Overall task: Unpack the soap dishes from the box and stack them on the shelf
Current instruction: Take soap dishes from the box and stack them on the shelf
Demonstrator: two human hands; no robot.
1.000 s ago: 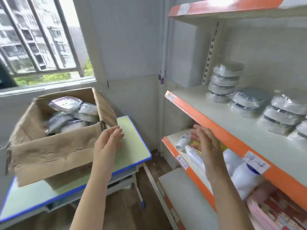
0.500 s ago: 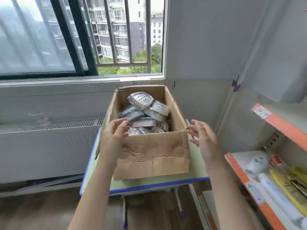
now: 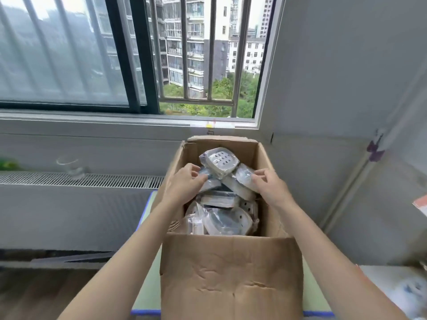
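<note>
Soap dishes (image 3: 221,197), film-wrapped, heaped loose in open cardboard box (image 3: 231,273), centre frame.

Left hand (image 3: 184,185), centre-left: fingers curled onto a wrapped dish at left of heap. Right hand (image 3: 268,185), centre-right: fingertips pinching a wrapped dish at right of heap. Topmost perforated dish (image 3: 219,161) tilted, leaning on the dishes beneath. Risks, as judged: slick film slipping from a pinch; lifting either dish unseating the tilted one; heap shifting. Box on green table (image 3: 147,294), lower centre. Shelf edge (image 3: 420,204) at far right margin, well apart.
</note>
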